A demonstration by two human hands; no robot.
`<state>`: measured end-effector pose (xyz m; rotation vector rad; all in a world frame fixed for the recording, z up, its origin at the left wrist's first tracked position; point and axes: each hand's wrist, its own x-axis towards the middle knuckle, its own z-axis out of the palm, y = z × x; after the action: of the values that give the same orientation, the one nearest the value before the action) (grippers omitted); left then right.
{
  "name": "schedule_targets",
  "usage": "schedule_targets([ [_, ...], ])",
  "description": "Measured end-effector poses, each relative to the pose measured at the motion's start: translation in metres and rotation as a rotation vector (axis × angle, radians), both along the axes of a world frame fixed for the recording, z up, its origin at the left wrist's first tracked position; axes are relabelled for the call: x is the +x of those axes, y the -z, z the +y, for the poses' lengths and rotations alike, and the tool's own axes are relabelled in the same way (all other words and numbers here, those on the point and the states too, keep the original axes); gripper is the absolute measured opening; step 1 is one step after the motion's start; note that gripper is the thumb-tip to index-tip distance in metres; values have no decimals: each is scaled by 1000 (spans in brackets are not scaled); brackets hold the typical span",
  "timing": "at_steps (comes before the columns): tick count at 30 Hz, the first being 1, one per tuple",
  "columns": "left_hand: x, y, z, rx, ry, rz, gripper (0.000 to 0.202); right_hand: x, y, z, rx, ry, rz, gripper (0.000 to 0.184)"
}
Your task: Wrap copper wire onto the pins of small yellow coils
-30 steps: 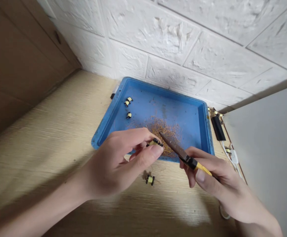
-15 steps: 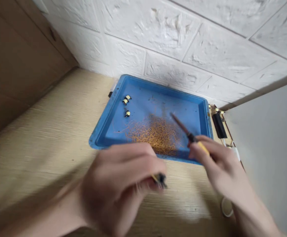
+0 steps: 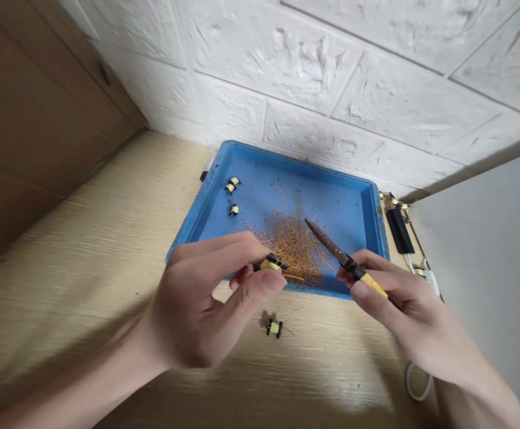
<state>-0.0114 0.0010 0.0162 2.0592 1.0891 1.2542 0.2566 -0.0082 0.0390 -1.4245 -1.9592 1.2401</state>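
Between the thumb and fingers of my left hand (image 3: 215, 298) is a small transformer (image 3: 272, 263) with yellow tape and black pinned ends. A thin yellow wire end sticks out from it to the right, over the tray's front rim. My right hand (image 3: 398, 298) grips a pointed tool (image 3: 331, 244) by its black and yellow handle. Its long rust-brown tip points up and left, apart from the transformer; I cannot tell its exact kind. Another transformer (image 3: 274, 328) lies on the table below my left hand, with fine wire ends beside it.
A blue tray (image 3: 373, 208) stands against the white brick wall (image 3: 313, 77). Inside lie a heap of copper-coloured wire clippings (image 3: 293, 241) and several small transformers (image 3: 234, 210). At the right are a black cylindrical thing (image 3: 400, 229) and a white cable loop (image 3: 418, 384).
My left hand has lifted and turned, so the transformer shows more clearly. The transformer on the table has come into sight below it. My right hand has barely moved.
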Motion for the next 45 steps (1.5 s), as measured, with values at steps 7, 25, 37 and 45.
schedule_targets([
  [7, -4, -2, -2, -33, 31, -24, 24, 1, 0, -4, -89, -69, 30, 43],
  [25, -4, -3, -7, -74, 30, -52, 37, 0, -2, -5, -72, -62, -40, 42],
  [37, 1, 0, -5, -61, 14, -75, 45, 2, 0, -4, -74, -59, -14, 39],
  [45, 3, -1, -4, -82, 41, -113, 48, 0, -3, -3, -69, -91, 40, 38],
])
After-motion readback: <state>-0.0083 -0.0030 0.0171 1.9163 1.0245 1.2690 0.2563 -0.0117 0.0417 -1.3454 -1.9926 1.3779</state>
